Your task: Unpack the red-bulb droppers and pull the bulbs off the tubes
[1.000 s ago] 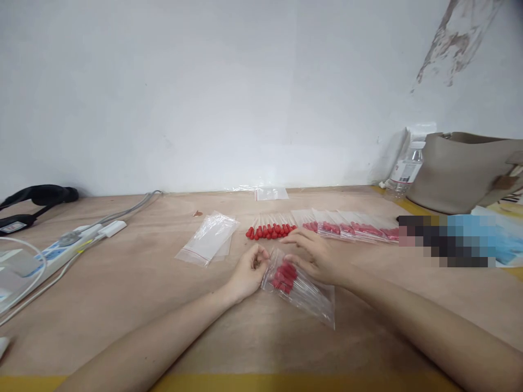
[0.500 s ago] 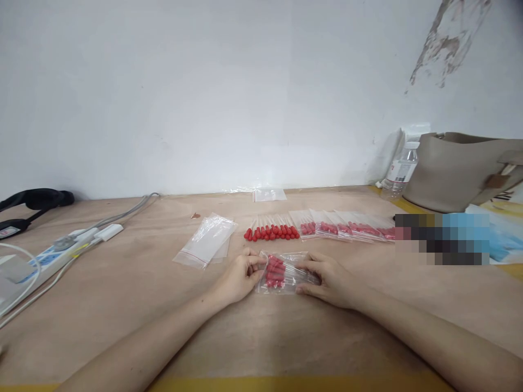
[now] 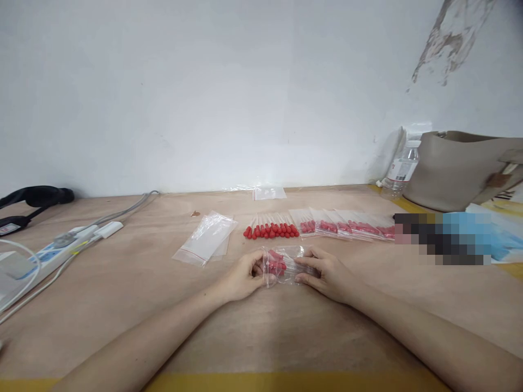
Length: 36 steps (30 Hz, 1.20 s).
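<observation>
Between my hands is a clear zip bag point(image 3: 290, 267) holding several red-tipped sticks, the red ends on the left and the pale stems on the right. My left hand point(image 3: 251, 275) is closed on the bag's left edge, thumb in front and fingers behind. My right hand point(image 3: 324, 272) grips the right end, by the stems. Just beyond lies a row of loose red-tipped sticks point(image 3: 272, 231), red ends toward me. To its right, filled bags point(image 3: 347, 226) overlap in a line. Flat clear zip bags point(image 3: 206, 237) lie to the left of the loose sticks.
A white power strip point(image 3: 44, 258) with cables and a black headset point(image 3: 35, 201) lie at the left. At the right stand a plastic bottle point(image 3: 402, 170) and a beige bag point(image 3: 453, 171), with a blue item point(image 3: 500, 234) in front. Another small bag point(image 3: 269, 193) lies by the wall.
The bag's left part has been squeezed narrower and its red tips are bunched closer together. My left hand has closed further round its left edge. My right hand stays at the right end.
</observation>
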Each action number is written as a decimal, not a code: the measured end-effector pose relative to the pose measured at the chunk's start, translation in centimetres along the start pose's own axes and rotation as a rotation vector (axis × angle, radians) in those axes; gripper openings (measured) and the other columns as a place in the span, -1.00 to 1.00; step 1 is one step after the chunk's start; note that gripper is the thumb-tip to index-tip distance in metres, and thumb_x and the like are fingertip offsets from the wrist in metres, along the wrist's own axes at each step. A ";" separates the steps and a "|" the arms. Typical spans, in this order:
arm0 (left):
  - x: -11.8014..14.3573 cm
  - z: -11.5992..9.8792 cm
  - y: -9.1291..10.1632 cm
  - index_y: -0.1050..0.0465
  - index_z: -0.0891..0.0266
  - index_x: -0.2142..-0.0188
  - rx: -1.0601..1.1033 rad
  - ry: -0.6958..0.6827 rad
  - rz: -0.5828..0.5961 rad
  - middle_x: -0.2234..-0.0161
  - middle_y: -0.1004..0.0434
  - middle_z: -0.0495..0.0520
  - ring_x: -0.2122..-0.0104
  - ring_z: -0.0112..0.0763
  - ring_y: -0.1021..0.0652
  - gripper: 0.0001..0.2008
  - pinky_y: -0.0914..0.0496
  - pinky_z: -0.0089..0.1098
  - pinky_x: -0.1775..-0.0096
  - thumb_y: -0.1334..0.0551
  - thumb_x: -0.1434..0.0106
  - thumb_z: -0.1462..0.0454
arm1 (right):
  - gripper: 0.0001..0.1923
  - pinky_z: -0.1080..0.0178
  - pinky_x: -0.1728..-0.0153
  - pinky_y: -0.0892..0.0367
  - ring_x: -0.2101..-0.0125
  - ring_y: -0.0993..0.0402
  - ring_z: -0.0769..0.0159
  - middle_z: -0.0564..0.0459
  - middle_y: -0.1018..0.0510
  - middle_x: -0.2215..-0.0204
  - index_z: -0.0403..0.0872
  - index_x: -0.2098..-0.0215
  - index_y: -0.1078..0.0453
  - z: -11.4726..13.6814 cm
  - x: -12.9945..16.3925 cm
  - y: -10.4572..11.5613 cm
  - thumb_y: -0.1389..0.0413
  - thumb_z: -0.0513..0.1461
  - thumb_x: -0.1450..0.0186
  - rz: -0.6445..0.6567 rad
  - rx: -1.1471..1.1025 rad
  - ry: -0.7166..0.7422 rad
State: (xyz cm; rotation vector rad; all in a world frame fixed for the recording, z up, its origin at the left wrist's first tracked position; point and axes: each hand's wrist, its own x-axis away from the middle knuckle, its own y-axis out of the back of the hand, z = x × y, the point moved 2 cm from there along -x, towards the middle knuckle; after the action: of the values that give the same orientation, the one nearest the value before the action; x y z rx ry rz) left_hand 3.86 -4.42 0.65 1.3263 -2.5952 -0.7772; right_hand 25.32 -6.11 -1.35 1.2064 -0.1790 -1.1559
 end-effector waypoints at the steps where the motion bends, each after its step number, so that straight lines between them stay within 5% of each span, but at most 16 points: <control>1: 0.0 -0.1 -0.1 -0.37 0.27 0.24 -0.072 -0.013 -0.016 0.39 -0.43 0.05 0.41 -0.42 -0.42 -0.74 -0.28 -0.47 0.37 -0.22 -0.09 0.20 | -0.65 0.27 0.35 -0.29 0.39 -0.33 0.36 -0.01 -0.38 0.34 -0.06 0.12 -0.37 0.0 0.0 0.0 -0.06 -0.09 -0.17 -0.001 -0.001 0.003; 7: 0.1 -1.2 -0.2 -0.33 0.24 0.30 -0.288 -0.066 -0.071 0.40 -0.40 0.02 0.39 -0.39 -0.39 -0.85 -0.26 -0.43 0.33 -0.09 -0.19 0.22 | -0.65 0.27 0.34 -0.31 0.39 -0.35 0.36 -0.02 -0.39 0.30 -0.05 0.09 -0.36 0.1 0.1 0.1 -0.06 -0.11 -0.18 -0.004 -0.007 0.003; 12: 0.2 -0.6 0.2 -0.34 0.25 0.16 -0.072 -0.122 -0.067 0.23 -0.42 0.10 0.21 -0.34 -0.41 -0.77 -0.27 -0.38 0.14 -0.04 -0.24 0.22 | -0.64 0.25 0.32 -0.30 0.38 -0.35 0.34 -0.03 -0.39 0.31 -0.06 0.11 -0.37 0.0 0.1 0.1 -0.05 -0.07 -0.18 0.006 -0.013 -0.016; 18: -0.3 0.0 0.7 -0.39 0.31 0.19 0.104 -0.094 -0.028 0.20 -0.44 0.16 0.20 -0.33 -0.44 -0.75 -0.31 -0.36 0.15 -0.14 -0.18 0.21 | -0.66 0.26 0.33 -0.29 0.39 -0.34 0.36 -0.02 -0.38 0.32 -0.08 0.13 -0.38 0.0 0.0 0.0 -0.05 -0.08 -0.19 0.012 -0.027 -0.045; 21: -0.4 -1.1 3.5 -0.41 0.30 0.23 0.037 -0.041 -0.038 0.29 -0.48 0.12 0.30 -0.37 -0.47 -0.75 -0.34 -0.37 0.20 -0.17 -0.14 0.20 | -0.65 0.27 0.35 -0.29 0.40 -0.33 0.36 -0.01 -0.38 0.33 -0.06 0.13 -0.37 -0.1 0.1 0.0 -0.04 -0.07 -0.19 0.014 -0.034 -0.042; 24: 0.3 -2.9 8.3 -0.45 0.25 0.30 -0.090 0.006 0.033 0.36 -0.51 0.09 0.33 -0.34 -0.49 -0.78 -0.37 -0.35 0.24 -0.21 -0.09 0.18 | -0.65 0.26 0.35 -0.29 0.40 -0.33 0.37 0.00 -0.38 0.33 -0.04 0.12 -0.37 -0.2 0.1 0.0 -0.05 -0.07 -0.18 0.013 -0.039 -0.036; 27: 1.3 -3.9 13.2 -0.46 0.22 0.32 -0.260 -0.020 -0.245 0.35 -0.52 0.08 0.33 -0.33 -0.50 -0.77 -0.38 -0.35 0.27 -0.22 -0.07 0.15 | -0.66 0.27 0.34 -0.29 0.39 -0.33 0.36 0.00 -0.38 0.33 -0.04 0.11 -0.36 -0.3 0.1 -0.1 -0.05 -0.09 -0.18 0.013 -0.042 -0.039; 29: 1.6 -3.7 14.8 -0.43 0.22 0.27 -0.365 -0.080 -0.458 0.31 -0.52 0.07 0.29 -0.35 -0.50 -0.75 -0.38 -0.34 0.22 -0.20 -0.10 0.14 | -0.66 0.27 0.33 -0.28 0.38 -0.33 0.36 0.00 -0.38 0.32 -0.04 0.11 -0.36 -0.3 0.1 -0.1 -0.05 -0.09 -0.18 0.018 -0.043 -0.050; 32: 0.5 -1.9 14.2 -0.42 0.24 0.23 -0.608 -0.127 -0.649 0.29 -0.48 0.08 0.31 -0.37 -0.49 -0.75 -0.38 -0.37 0.25 -0.14 -0.16 0.16 | -0.66 0.26 0.32 -0.28 0.37 -0.33 0.35 0.00 -0.37 0.31 -0.03 0.11 -0.36 -0.3 0.1 -0.1 -0.05 -0.08 -0.19 0.026 -0.045 -0.071; 36: -2.4 1.2 10.7 -0.44 0.20 0.24 -1.025 -0.122 -0.497 0.30 -0.44 0.11 0.31 -0.33 -0.46 -0.77 -0.32 -0.35 0.24 -0.05 -0.22 0.24 | -0.66 0.25 0.31 -0.28 0.37 -0.33 0.36 0.00 -0.37 0.31 -0.04 0.11 -0.36 -0.2 0.1 -0.1 -0.04 -0.08 -0.19 0.029 -0.049 -0.065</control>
State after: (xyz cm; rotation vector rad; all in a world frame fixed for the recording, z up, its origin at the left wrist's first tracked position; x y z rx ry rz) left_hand -2.76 3.07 5.24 1.5049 -1.4243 -1.9272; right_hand 25.46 -6.10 -1.54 1.1201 -0.2158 -1.1685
